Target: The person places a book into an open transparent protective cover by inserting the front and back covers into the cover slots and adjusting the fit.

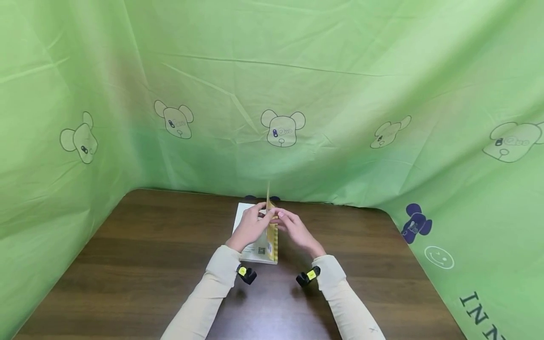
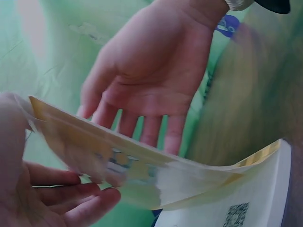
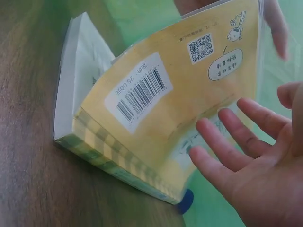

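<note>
A yellow-covered book (image 1: pixel 255 252) lies on the table, one cover standing almost upright. Clear plastic film wraps the raised cover (image 3: pixel 180 85), which carries a barcode and a QR code. My left hand (image 1: pixel 251 226) is on the page side, its thumb at the cover's free edge, where film overlaps it in the left wrist view. Its fingers (image 2: pixel 75 189) bend loosely beside the inner face. On the outer side is my right hand (image 1: pixel 298 230), fingers spread and lightly bent, fingertips (image 3: pixel 203 125) right at the printed face, palm apart from it.
The dark brown wooden table (image 1: pixel 127 264) reaches back to a green cloth (image 1: pixel 340 47) with bear-head prints, which hangs behind it and along both sides. Each wrist carries a small black camera (image 1: pixel 246 274) below a pale sleeve (image 1: pixel 199 297).
</note>
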{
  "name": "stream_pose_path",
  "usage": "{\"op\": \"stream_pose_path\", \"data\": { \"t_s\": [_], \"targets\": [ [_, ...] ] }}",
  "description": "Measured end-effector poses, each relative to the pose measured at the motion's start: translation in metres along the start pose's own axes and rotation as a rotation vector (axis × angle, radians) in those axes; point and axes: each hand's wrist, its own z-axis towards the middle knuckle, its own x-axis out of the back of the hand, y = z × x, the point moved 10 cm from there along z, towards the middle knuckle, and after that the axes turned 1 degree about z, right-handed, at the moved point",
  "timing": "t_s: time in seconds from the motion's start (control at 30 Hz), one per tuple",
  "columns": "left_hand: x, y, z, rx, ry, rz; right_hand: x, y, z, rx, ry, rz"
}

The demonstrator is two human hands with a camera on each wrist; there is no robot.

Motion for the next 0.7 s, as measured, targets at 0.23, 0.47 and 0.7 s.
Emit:
{"op": "stream_pose_path", "data": {
  "t_s": [0.23, 0.47, 0.7],
  "targets": [
    [0.010, -0.009, -0.004, -0.005, -0.034, -0.045, -0.010, 0.008, 0.009, -0.024, -0.035, -0.202],
    [0.027, -0.017, -0.011, 0.049, -0.017, -0.004, -0.017, 0.024, 0.016, -0.065, -0.106, -0.506],
    [0.037, -0.033, -0.018, 0.094, 0.029, 0.213, -0.014, 0.039, 0.022, -0.121, -0.148, -0.711]
  ]
}}
